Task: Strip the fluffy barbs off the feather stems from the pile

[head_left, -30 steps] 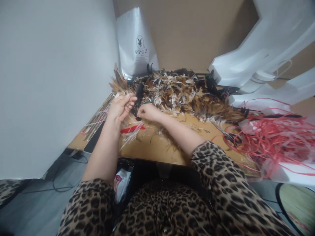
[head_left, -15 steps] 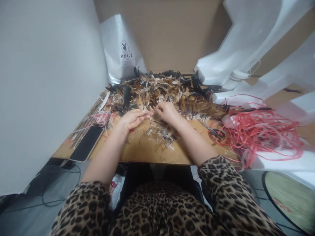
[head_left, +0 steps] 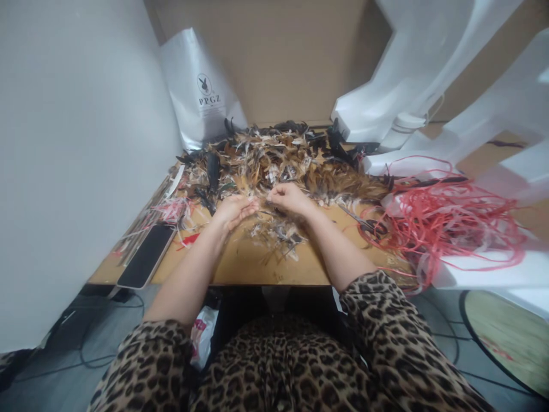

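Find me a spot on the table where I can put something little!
The table has a bare strip along its front, between the left forearm and right forearm, nearer you than the loose feathers. A smaller gap lies between the right forearm and the scissors. It's crowded at the back with the feather pile and on the right with red strings.

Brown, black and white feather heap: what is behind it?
Behind the heap of brown, black and white feathers, a silver bag with a black rabbit logo stands at the left, with a tan panel further back. Anything low behind the heap is hidden.
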The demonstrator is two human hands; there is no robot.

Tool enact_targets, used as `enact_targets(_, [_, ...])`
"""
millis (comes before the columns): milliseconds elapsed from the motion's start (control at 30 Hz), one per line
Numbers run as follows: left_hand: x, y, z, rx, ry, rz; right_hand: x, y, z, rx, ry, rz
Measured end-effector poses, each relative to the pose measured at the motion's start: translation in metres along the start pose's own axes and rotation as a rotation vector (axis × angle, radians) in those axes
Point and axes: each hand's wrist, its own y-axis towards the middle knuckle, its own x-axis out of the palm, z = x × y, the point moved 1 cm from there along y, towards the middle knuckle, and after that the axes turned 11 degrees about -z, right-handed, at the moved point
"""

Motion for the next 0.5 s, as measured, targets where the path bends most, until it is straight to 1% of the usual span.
enact_targets(167, [-0.006,0.005,-0.008,0.025,0.031,0.008,0.003,0.001,0.001,-0.045,-0.077,-0.010])
enact_targets(300, [-0.010,0.007,-0.013,0.064,0.088,0.023,0.008,0.000,-0.003,-0.059,-0.251,0.063])
enact_targets(400, [-0.008,0.007,-0.016,0.083,0.194,0.048,0.010,-0.001,-0.006,-0.133,-0.391,0.127])
enact_targets(500, [-0.003,0.004,-0.017,0.070,0.303,0.033,0.012,-0.002,-0.007,-0.212,-0.480,0.166])
